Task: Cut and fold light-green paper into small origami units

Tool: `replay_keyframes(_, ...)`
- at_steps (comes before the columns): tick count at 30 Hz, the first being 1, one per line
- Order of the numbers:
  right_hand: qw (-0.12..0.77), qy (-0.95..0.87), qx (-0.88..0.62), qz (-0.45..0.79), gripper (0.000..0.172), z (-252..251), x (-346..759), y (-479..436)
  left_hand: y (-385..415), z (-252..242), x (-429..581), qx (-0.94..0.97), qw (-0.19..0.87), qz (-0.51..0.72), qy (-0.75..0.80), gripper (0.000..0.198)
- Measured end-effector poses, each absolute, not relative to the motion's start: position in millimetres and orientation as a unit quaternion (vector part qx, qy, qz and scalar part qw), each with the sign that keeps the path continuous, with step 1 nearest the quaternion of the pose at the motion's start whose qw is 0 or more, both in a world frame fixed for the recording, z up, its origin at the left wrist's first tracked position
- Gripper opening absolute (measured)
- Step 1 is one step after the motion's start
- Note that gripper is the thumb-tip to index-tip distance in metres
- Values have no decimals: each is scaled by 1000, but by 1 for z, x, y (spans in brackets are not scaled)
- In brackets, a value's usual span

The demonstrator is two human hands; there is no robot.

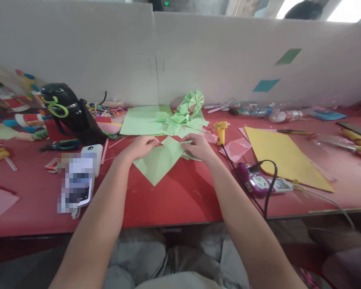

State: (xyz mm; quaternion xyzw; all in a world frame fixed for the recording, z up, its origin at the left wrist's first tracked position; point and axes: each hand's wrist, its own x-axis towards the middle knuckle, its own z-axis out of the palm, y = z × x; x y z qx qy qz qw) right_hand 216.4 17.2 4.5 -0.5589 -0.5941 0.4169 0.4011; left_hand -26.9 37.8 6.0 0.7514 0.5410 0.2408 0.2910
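Observation:
A light green sheet of paper point(157, 163) is held a little above the red table, one corner pointing toward me. At its left edge my left hand point(142, 146) grips it with bent fingers. My right hand point(197, 146) pinches the sheet's upper right side, thumb and fingertips together. More green paper pieces lie partly hidden under my right hand. Just beyond the hands stands a cluster of folded green paper shapes point(183, 114), with a pleated round piece on top. Flat green sheets point(141, 120) lie beside and beneath it.
A yellow glue gun point(220, 132) stands right of the folded shapes, its cord running to a purple power strip point(252, 180). Yellow paper point(284, 158) lies farther right. On the left are a phone point(81, 176), pliers point(60, 145) and a black bottle point(70, 110). A white partition point(93, 52) rises behind.

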Motion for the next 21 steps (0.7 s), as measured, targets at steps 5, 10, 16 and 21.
replay_keyframes(5,379,-575,-568,452,9,2,215,16,37,1,-13,794,259,205,510,34)
replay_keyframes(10,315,-689,-506,412,12,-3,218,14,28,1,-2,816,230,199,492,27)
replay_keyframes(16,272,-746,-465,392,20,-5,212,11,20,1,16,859,174,199,439,26)
replay_keyframes(21,267,-753,-475,369,16,-3,207,11,27,1,11,855,150,197,456,24)
